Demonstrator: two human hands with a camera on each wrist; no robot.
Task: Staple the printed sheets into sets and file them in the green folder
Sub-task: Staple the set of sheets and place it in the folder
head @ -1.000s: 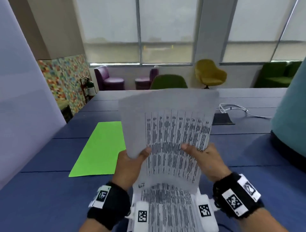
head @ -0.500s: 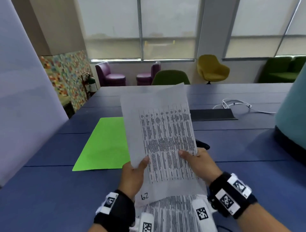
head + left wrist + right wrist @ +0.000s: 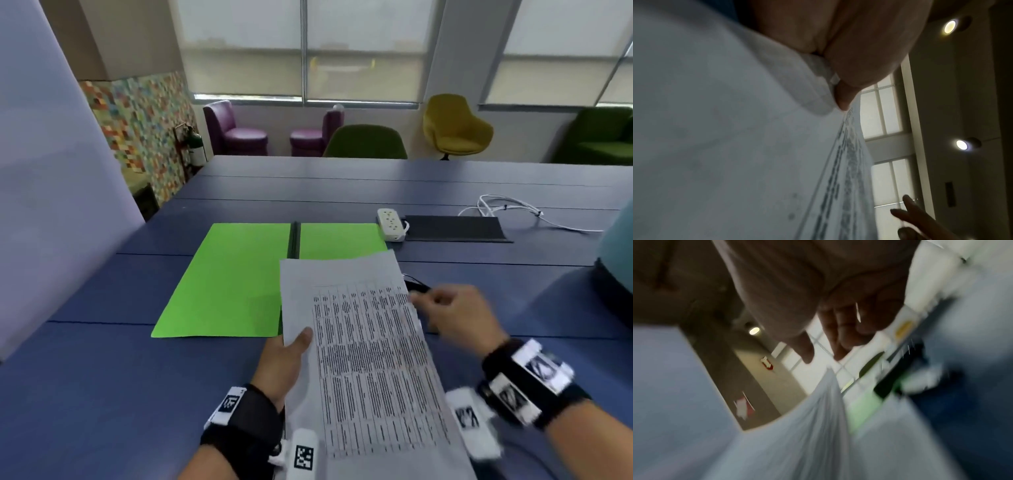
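Observation:
My left hand (image 3: 298, 343) pinches a set of printed sheets (image 3: 366, 359) at its left edge, thumb on top, fingers hidden beneath. In the left wrist view the thumb (image 3: 844, 97) presses on the sheets (image 3: 735, 129). The sheets lie low and slanted over the table, their far corner over the open green folder (image 3: 233, 281). My right hand (image 3: 445, 315) is blurred, off the sheets' right edge, fingers loose and holding nothing; the right wrist view shows that hand (image 3: 828, 340) empty above the sheets (image 3: 797, 434). A small black object (image 3: 416, 286) peeks out beside it, mostly hidden.
The blue table (image 3: 102, 394) carries a white power strip (image 3: 390, 224), a black mat (image 3: 452, 228) and a white cable (image 3: 507, 205) at the back right. A teal rounded object (image 3: 616, 253) stands at the right edge, a lilac panel (image 3: 51, 171) at the left. Chairs stand beyond the table.
The sheets have come down from upright to low and slanted over the table. My right hand has let go of them and moved off to the right. The left hand keeps its hold.

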